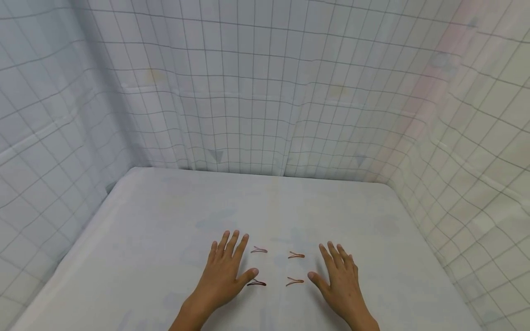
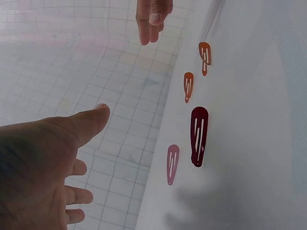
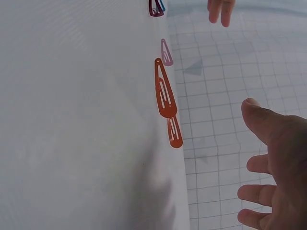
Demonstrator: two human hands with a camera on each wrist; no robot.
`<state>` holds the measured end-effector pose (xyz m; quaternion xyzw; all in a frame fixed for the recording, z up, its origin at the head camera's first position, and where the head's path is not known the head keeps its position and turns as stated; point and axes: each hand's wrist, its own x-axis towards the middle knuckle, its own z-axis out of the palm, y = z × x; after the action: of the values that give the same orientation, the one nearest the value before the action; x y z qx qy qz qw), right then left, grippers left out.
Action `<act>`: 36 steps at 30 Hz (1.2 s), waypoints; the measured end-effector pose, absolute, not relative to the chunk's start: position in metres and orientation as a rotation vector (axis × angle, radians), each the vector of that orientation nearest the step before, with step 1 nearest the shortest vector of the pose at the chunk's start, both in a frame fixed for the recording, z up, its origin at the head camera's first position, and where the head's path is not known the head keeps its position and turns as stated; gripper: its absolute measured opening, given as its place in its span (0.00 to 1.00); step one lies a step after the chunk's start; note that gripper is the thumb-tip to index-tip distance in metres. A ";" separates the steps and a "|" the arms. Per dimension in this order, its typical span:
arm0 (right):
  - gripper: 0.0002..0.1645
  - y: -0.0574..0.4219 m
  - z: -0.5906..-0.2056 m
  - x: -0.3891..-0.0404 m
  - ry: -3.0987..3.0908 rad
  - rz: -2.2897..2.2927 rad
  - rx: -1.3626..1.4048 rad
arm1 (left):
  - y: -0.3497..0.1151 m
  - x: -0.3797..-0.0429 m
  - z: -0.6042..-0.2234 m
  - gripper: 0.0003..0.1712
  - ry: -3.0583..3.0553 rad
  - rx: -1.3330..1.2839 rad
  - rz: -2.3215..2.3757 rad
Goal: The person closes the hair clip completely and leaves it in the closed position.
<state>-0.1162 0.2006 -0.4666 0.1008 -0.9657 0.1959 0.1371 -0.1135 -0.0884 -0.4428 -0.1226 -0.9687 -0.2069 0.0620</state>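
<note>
Several snap hair clips lie on the white table, each with its prongs sprung apart. On the left are a pink hair clip (image 1: pixel 264 251) and, nearer, a dark red hair clip (image 1: pixel 262 283). The right side has a far orange hair clip (image 1: pixel 301 256) and a near orange hair clip (image 1: pixel 300 281). My left hand (image 1: pixel 223 276) is held over the table with fingers spread, its thumb tip overlapping the dark red clip's edge in the head view. Right of the orange clips, my right hand (image 1: pixel 342 282) hovers with fingers extended. Both hands hold nothing.
A pale cloth covers the table (image 1: pixel 165 230). White grid-patterned curtains (image 1: pixel 256 92) hang behind it and along both sides, close to the table's edges. Soft hand shadows fall on the cloth.
</note>
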 end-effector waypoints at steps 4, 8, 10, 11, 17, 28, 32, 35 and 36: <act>0.45 0.202 -0.468 -0.116 -2.786 0.602 0.301 | -0.082 -0.115 -0.443 0.47 -2.936 -0.399 -0.643; 0.45 0.203 -0.470 -0.117 -2.770 0.615 0.319 | -0.078 -0.116 -0.444 0.47 -2.931 -0.414 -0.662; 0.45 0.204 -0.471 -0.118 -2.754 0.619 0.332 | -0.076 -0.117 -0.444 0.47 -2.930 -0.422 -0.675; 0.45 0.204 -0.472 -0.118 -2.744 0.621 0.340 | -0.075 -0.118 -0.445 0.47 -2.931 -0.428 -0.678; 0.44 0.206 -0.475 -0.119 -2.708 0.669 0.376 | -0.069 -0.121 -0.447 0.47 -2.933 -0.478 -0.719; 0.40 0.203 -0.478 -0.122 -2.837 0.933 0.302 | -0.054 -0.126 -0.452 0.44 -2.919 -0.598 -0.771; 0.37 0.200 -0.478 -0.124 -2.884 1.052 0.263 | -0.049 -0.126 -0.456 0.43 -2.925 -0.637 -0.801; 0.33 0.199 -0.479 -0.125 -2.898 1.106 0.252 | -0.045 -0.125 -0.459 0.43 -2.925 -0.661 -0.826; 0.32 0.199 -0.479 -0.125 -2.898 1.117 0.254 | -0.044 -0.125 -0.459 0.42 -2.925 -0.669 -0.830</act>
<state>-0.1252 0.1988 -0.4792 0.0815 -0.9299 0.3583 0.0125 -0.1248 -0.0443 -0.4591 -0.2148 -0.9394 -0.2667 0.0143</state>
